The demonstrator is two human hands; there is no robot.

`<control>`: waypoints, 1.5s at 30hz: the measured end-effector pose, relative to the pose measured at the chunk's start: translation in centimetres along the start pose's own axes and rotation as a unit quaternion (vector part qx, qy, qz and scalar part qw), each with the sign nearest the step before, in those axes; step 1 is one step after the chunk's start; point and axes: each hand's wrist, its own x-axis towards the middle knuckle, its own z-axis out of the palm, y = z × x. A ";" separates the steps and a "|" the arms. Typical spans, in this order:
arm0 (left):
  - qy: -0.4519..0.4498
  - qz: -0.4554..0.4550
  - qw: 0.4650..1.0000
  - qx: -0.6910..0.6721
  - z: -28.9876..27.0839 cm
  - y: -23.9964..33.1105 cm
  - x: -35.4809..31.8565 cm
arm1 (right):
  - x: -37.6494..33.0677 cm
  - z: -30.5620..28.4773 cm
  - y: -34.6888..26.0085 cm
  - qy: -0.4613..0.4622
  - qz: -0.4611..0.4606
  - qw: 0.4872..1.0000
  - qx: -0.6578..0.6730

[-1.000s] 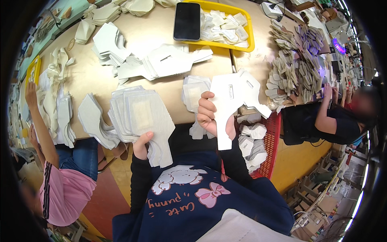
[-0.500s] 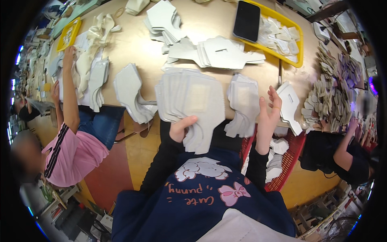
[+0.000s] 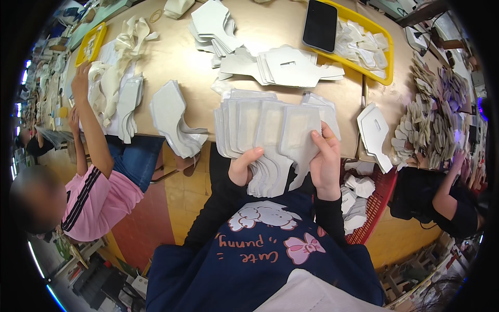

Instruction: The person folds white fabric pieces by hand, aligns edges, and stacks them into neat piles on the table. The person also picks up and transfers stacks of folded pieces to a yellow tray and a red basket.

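Note:
A fanned stack of pale grey-white cut-out pieces (image 3: 248, 127), broad at the top and tapering to a narrow curved tail, is held in front of me at the table edge. My left hand (image 3: 244, 165) grips it, thumb on top. The rightmost piece (image 3: 300, 130) of the fan is pinched between the thumb and fingers of my right hand (image 3: 326, 161). Partly hidden behind it lies another pile of the same pieces (image 3: 328, 112). To the right, white pieces with a slot (image 3: 372, 130) overhang the table edge.
More piles of cut pieces lie on the table (image 3: 171, 44): a left pile (image 3: 169, 112), a middle one (image 3: 288, 67) and a far one (image 3: 213, 26). A black phone (image 3: 319, 27) rests on a yellow tray (image 3: 389, 65). A red basket (image 3: 378, 200) stands below right. Co-workers sit on both sides.
My right hand has moved left from beside the pile and taken hold of the rightmost piece. The stack has fanned out wider toward the right.

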 end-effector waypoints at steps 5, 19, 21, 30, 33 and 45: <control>-0.009 0.017 0.995 0.101 0.3 -0.5 0.1 | -0.5 0.1 0.8 0.012 0.004 1.000 -0.007; -0.016 0.007 0.991 0.134 -0.5 0.2 0.6 | 0.4 -2.1 -1.7 0.120 -0.243 0.864 -0.425; -0.037 -0.002 0.986 0.164 0.1 0.2 0.6 | -0.2 -0.9 -0.9 0.017 -0.164 0.944 -0.285; -0.048 -0.010 0.996 0.077 0.3 0.2 0.2 | -0.2 0.4 -0.2 -0.016 -0.015 0.998 -0.059; -0.058 -0.003 0.979 0.193 0.2 0.4 0.3 | -0.4 0.2 -0.2 -0.005 0.000 0.999 -0.043; -0.045 0.004 0.998 0.043 -1.2 0.5 0.6 | 0.2 -2.5 -0.5 0.084 -0.083 0.993 0.020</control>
